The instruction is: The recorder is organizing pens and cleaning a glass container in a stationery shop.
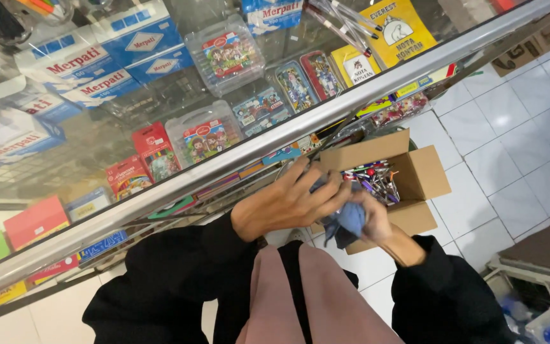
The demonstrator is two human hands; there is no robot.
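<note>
Both hands, left hand (288, 202) and right hand (370, 216), closed around blue cloth (346, 223) above pen box (415, 175).

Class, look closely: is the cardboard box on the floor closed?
No, the cardboard box has its flaps open, showing pens inside.

White tiled floor (510, 134) — glass display counter (160, 95), perhaps a shop.

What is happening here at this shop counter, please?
A person in black sleeves stands at a glass display counter filled with stationery. Both hands are together in front of the body: the left hand and the right hand grip a bluish-grey cloth. Just beyond the hands, on the white tiled floor, sits an open cardboard box full of pens.
</note>
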